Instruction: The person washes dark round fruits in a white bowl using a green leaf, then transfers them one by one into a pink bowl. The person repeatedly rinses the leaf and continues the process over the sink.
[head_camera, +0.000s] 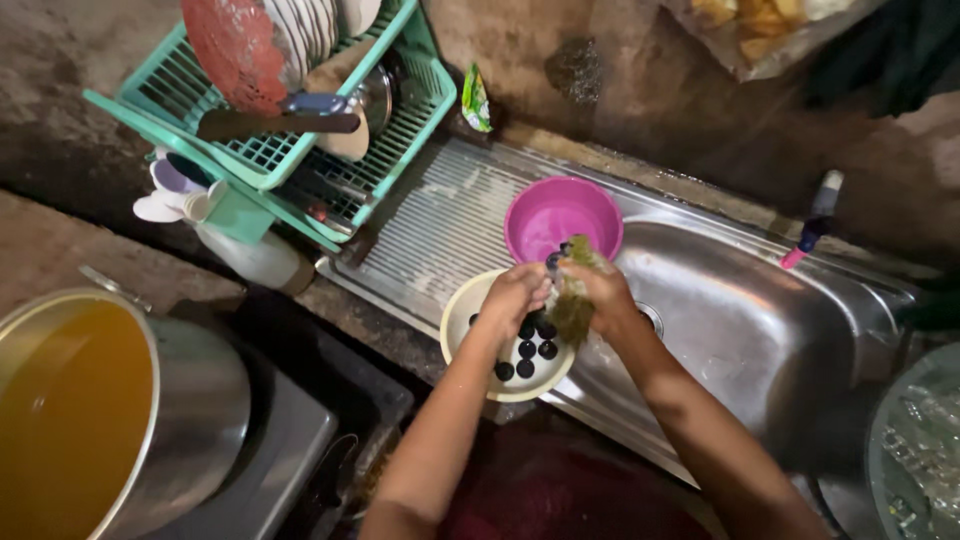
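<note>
Both my hands meet over the left edge of a steel sink (760, 320). My right hand (600, 285) grips a wet green scrubbing sponge (573, 312) that hangs down from it. My left hand (513, 292) is closed on a small dark round object held against the sponge; what it is stays hard to tell. Just below the hands sits a cream bowl (462, 312) with several dark round pieces (527, 358) in it. A pink plastic bowl (560, 212) stands right behind the hands on the ribbed draining board (440, 225).
A teal dish rack (290, 150) with plates, a red lid and a knife stands at the back left. A large steel pot (190, 400) of yellow liquid is at the near left. A toothbrush-like tool (815, 220) lies on the sink's far rim.
</note>
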